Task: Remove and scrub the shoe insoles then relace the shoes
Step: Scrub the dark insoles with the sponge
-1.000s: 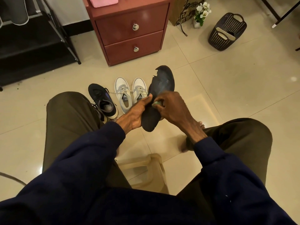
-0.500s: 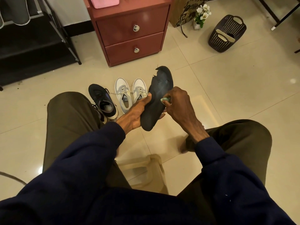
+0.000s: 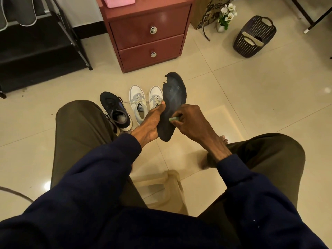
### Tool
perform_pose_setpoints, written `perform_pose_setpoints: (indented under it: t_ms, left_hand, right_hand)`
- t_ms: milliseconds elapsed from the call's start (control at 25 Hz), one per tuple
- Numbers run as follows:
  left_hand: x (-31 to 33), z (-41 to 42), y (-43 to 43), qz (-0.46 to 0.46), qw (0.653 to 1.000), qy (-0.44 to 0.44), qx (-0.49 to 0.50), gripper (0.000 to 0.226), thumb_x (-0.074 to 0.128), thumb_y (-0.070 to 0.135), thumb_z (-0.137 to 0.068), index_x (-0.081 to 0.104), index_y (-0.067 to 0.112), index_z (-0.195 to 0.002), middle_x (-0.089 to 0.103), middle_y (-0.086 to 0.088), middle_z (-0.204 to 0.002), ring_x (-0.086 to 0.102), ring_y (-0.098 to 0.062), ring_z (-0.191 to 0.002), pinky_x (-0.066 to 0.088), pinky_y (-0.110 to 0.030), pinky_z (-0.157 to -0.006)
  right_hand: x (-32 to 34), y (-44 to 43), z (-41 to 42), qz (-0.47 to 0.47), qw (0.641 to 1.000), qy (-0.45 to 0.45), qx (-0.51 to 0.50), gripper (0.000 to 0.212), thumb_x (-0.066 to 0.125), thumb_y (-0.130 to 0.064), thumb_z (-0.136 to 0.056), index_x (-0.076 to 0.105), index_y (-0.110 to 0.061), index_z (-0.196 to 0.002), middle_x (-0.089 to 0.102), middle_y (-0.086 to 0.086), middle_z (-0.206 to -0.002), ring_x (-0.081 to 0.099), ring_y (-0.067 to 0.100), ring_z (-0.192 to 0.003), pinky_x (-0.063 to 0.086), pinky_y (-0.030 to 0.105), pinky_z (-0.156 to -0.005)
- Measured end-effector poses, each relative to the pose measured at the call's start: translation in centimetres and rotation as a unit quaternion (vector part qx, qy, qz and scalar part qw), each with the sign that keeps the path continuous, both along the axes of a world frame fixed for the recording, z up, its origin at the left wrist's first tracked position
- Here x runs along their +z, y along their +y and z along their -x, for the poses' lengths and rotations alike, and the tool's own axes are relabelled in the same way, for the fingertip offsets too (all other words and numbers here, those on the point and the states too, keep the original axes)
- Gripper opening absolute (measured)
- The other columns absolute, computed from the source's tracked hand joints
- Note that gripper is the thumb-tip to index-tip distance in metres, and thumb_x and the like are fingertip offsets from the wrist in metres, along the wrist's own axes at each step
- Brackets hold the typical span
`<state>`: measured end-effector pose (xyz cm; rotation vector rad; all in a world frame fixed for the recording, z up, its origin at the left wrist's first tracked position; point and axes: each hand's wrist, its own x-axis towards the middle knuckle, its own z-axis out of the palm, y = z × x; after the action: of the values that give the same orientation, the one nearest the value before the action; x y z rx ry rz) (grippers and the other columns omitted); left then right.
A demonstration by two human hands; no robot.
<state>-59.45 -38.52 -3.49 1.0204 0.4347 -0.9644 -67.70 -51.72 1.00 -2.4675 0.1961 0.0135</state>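
You are in the scrubbing step. The insole [image 3: 172, 97] sits in the centre of the frame, held in the air above the floor tiles, toe end up and heel end down. Its upper left edge is ragged and torn.

Your left hand [image 3: 150, 124] grips the insole along its left edge near the heel, with the thumb laid up the face. Your right hand [image 3: 191, 121] is curled round a small pale green scrubber [image 3: 173, 119], pinching it and pressing it against the lower half of the insole. Both hands are clamped on something; neither is free.

Just left of the insole, the white shoes [image 3: 138, 103] stand side by side on the floor, and they appear laced. Further left, the black shoe [image 3: 116, 112] stands beside your knee with its laces loose. What may be its mate is mostly hidden behind that knee.

By my judgement the task is well short of done: this insole is under the scrubber and no relacing shows. The next move calls for working the scrubber up toward the toe while the left hand braces the back. Go light near the torn edge, since hard rubbing there could tear it further. Shifting your left grip higher would stop the toe end from flexing.
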Motion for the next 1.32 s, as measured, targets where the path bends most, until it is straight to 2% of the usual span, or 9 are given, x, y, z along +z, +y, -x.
perform_pose_setpoints:
  t_ms: [120, 320, 480, 560, 680, 840, 1040, 1200, 1320]
  left_hand:
    - [0.0, 0.0, 0.1, 0.008, 1.000, 0.011, 0.008, 0.043, 0.061, 0.032, -0.102, 0.060, 0.006, -0.136, 0.075, -0.015, -0.113, 0.075, -0.030, -0.091, 0.063, -0.040, -0.076]
    - [0.0, 0.0, 0.0, -0.005, 1.000, 0.003, 0.019, 0.039, 0.062, 0.032, -0.102, 0.063, 0.007, -0.132, 0.077, -0.012, -0.106, 0.076, -0.028, -0.089, 0.064, -0.039, -0.072]
    - [0.0, 0.0, 0.1, 0.010, 1.000, 0.009, 0.018, 0.038, 0.061, 0.031, -0.102, 0.062, 0.006, -0.132, 0.077, -0.014, -0.109, 0.075, -0.030, -0.093, 0.063, -0.041, -0.080]
    - [0.1, -0.1, 0.1, 0.004, 1.000, 0.001, 0.022, 0.040, 0.061, 0.031, -0.102, 0.061, 0.006, -0.134, 0.078, -0.012, -0.105, 0.076, -0.028, -0.088, 0.064, -0.040, -0.075]
    - [0.4, 0.1, -0.1, 0.000, 1.000, 0.001, 0.019, 0.042, 0.060, 0.030, -0.103, 0.060, 0.005, -0.137, 0.078, -0.012, -0.101, 0.077, -0.028, -0.083, 0.064, -0.041, -0.066]
    - [0.5, 0.4, -0.1, -0.004, 1.000, -0.008, 0.000, 0.045, 0.061, 0.028, -0.102, 0.057, 0.002, -0.139, 0.076, -0.013, -0.106, 0.075, -0.027, -0.087, 0.064, -0.038, -0.072]
    - [0.7, 0.7, -0.1, 0.039, 0.998, 0.017, -0.044, 0.044, 0.061, 0.031, -0.102, 0.055, 0.008, -0.139, 0.069, -0.024, -0.126, 0.072, -0.042, -0.100, 0.055, -0.061, -0.095]
    - [0.9, 0.9, -0.1, 0.037, 0.996, -0.008, -0.079, 0.026, 0.056, 0.030, -0.105, 0.066, 0.008, -0.116, 0.075, -0.017, -0.102, 0.075, -0.032, -0.081, 0.063, -0.052, -0.075]
    - [1.3, 1.1, 0.1, 0.050, 0.992, -0.001, -0.116, 0.027, 0.054, 0.031, -0.106, 0.064, 0.008, -0.116, 0.074, -0.021, -0.104, 0.072, -0.038, -0.088, 0.062, -0.046, -0.074]
  right_hand:
    - [0.9, 1.1, 0.3, -0.088, 0.991, 0.062, 0.082, 0.007, 0.083, -0.013, -0.083, 0.080, -0.010, -0.088, 0.074, -0.002, -0.080, 0.066, 0.005, -0.066, 0.051, 0.013, -0.061]
    - [-0.4, 0.0, 0.0, 0.036, 0.999, 0.006, -0.003, 0.013, 0.080, -0.020, -0.087, 0.077, -0.008, -0.092, 0.072, 0.005, -0.090, 0.061, 0.010, -0.072, 0.052, 0.023, -0.067]
    - [0.6, 1.1, 0.2, -0.073, 0.990, 0.067, 0.097, 0.007, 0.082, -0.014, -0.083, 0.080, -0.010, -0.088, 0.074, -0.002, -0.082, 0.066, 0.006, -0.067, 0.051, 0.013, -0.060]
    - [-0.3, 0.1, 0.0, -0.002, 0.998, 0.036, 0.042, 0.011, 0.082, -0.020, -0.085, 0.079, -0.009, -0.089, 0.073, 0.002, -0.085, 0.060, 0.006, -0.064, 0.041, 0.007, -0.058]
    - [-1.1, -0.8, 0.0, 0.081, 0.996, -0.002, -0.032, 0.014, 0.081, -0.019, -0.086, 0.075, -0.008, -0.091, 0.069, 0.006, -0.091, 0.057, 0.009, -0.071, 0.041, 0.016, -0.062]
    - [-0.7, 0.4, 0.2, -0.002, 0.997, 0.037, 0.061, 0.009, 0.081, -0.018, -0.086, 0.078, -0.010, -0.090, 0.072, 0.002, -0.086, 0.058, 0.006, -0.067, 0.049, 0.016, -0.063]
    - [-1.6, -2.2, 0.1, 0.093, 0.989, -0.027, -0.112, 0.016, 0.080, -0.017, -0.086, 0.074, -0.005, -0.095, 0.068, 0.011, -0.095, 0.063, 0.018, -0.076, 0.050, 0.024, -0.067]
    - [-1.4, -1.2, 0.2, 0.011, 1.000, -0.002, 0.000, 0.012, 0.079, -0.015, -0.087, 0.077, -0.007, -0.096, 0.070, 0.006, -0.093, 0.063, 0.015, -0.078, 0.048, 0.014, -0.067]
    - [-1.6, -2.2, -0.1, 0.032, 0.996, -0.040, -0.077, 0.013, 0.078, -0.020, -0.089, 0.076, -0.009, -0.096, 0.070, 0.005, -0.094, 0.063, 0.014, -0.079, 0.057, 0.027, -0.071]
